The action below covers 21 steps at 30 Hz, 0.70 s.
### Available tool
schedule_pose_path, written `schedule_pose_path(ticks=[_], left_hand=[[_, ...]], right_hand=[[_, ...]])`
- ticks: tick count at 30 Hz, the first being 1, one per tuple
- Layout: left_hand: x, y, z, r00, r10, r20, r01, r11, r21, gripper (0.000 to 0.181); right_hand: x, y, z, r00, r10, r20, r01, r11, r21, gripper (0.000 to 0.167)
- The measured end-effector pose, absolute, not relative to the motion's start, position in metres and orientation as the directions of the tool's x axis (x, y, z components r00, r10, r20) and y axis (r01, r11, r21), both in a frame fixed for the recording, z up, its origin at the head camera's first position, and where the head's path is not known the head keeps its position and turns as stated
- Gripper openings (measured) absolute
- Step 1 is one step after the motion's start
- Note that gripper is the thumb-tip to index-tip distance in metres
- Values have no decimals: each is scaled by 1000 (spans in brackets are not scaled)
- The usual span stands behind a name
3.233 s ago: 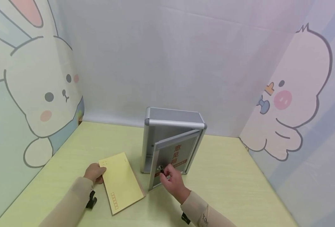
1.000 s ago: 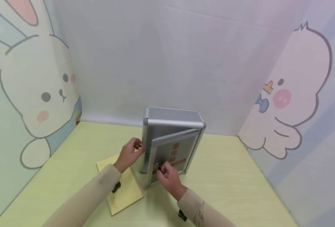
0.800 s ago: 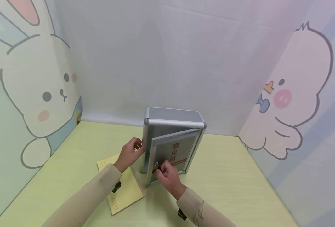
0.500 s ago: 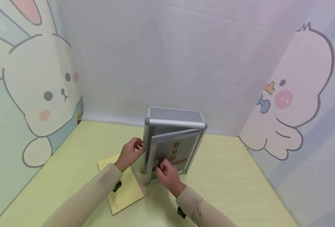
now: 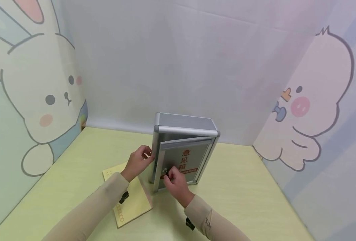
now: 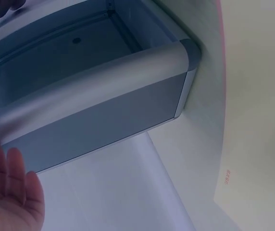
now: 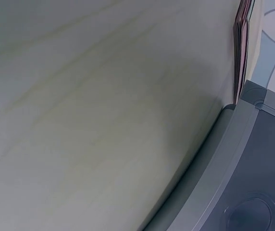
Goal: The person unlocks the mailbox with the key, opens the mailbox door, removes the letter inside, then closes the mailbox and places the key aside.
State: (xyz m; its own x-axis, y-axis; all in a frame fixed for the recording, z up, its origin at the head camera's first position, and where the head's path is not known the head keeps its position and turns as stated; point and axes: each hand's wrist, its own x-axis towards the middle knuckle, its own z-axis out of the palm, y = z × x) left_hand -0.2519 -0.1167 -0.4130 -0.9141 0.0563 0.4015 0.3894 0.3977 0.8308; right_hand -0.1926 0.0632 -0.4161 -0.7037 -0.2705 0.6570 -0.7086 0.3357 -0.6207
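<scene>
A grey metal suggestion box with silver edging stands upright on the table. Its front door, lettered in red, hangs partly open, hinged on the right. My right hand pinches the small dark key at the door's lock, its grip partly hidden by the fingers. At the box's left side is my left hand, its fingertips touching the frame edge. The left wrist view has those loosely bent fingers against the silver frame. No part of the right hand shows in the right wrist view.
A stack of yellow envelopes lies left of the box, partly under the left forearm. Its layered edge appears in the right wrist view. Cartoon-printed curtains enclose the yellow table at back and sides.
The left hand has let go of the envelopes and moved right to the box's side. With the right hand on the key, the door has swung inward, narrowing the gap.
</scene>
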Motion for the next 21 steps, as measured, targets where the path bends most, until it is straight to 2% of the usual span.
schedule_pose_path(ticks=[10,21], left_hand=[[-252,-115,-414,-919,52,392,379,394,837,15],[-252,-116,-413,-922,56,384,373,402,836,16]], right_hand=[[-194,63,-417,-737,-267,621,-675,338,-656,27],[-220,67,-451,-783,-269,562,-622,338,-706,29]])
